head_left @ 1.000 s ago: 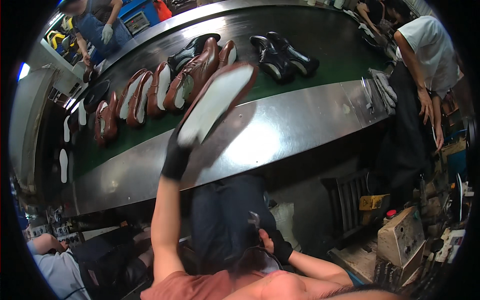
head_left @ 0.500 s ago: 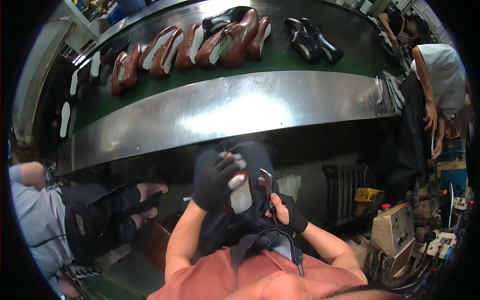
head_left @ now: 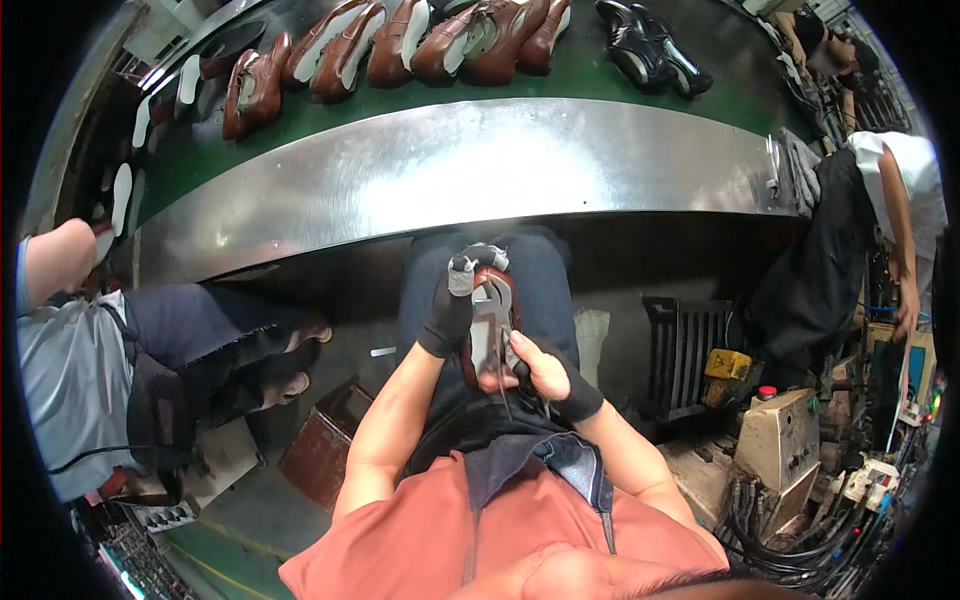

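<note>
On my lap sits a brown leather shoe [head_left: 497, 287], its pale underside turned up. My left hand [head_left: 456, 308], in a black fingerless glove with grey tape round the fingertips, is closed round the shoe's far end. My right hand [head_left: 550, 375], also in a black glove that leaves the fingers bare, grips metal pincers [head_left: 503, 372]. The pincers are smeared by motion and lie over the near part of the underside; whether their jaws touch it I cannot tell.
A metal-edged bench [head_left: 400, 185] runs across ahead, bearing several brown shoes [head_left: 345, 55] and a black pair [head_left: 640, 50]. Co-workers stand at left [head_left: 75, 385] and right [head_left: 890, 190]. Beside my right arm stands a control box [head_left: 775, 435]; a reddish-brown bin [head_left: 325, 450] is at left.
The pincers have moved left from beside the shoe to over its underside. My left hand has shifted to the shoe's far left edge. The whole view has tilted down.
</note>
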Available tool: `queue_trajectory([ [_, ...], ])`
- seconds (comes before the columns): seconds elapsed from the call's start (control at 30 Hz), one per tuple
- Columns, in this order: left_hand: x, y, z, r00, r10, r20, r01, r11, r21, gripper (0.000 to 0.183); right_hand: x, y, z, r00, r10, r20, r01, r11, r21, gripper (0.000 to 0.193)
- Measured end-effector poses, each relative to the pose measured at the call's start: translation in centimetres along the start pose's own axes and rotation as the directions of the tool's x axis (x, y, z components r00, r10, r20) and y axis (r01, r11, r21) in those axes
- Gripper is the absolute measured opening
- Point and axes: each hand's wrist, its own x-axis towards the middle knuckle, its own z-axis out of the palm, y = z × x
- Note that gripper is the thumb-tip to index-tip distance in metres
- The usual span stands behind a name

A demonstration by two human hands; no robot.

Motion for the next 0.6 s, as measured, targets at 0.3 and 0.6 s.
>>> queue_trajectory([
  [0.3, -2.2, 2.8, 0.1, 0.967, 0.221, 0.128, -0.251, 0.916, 0.314, 0.048, -0.9, 4.4, 2.4, 0.835, -0.549, -0.041, 0.197, 0.368, -0.909, 0.044],
  [0.6, -11.0, 5.9, 3.4, 0.977, -0.186, 0.105, 0.165, 0.970, 0.177, 0.040, -8.6, 8.4, -1.2, 0.890, -0.397, 0.224, 0.283, 0.096, -0.954, 0.043],
])
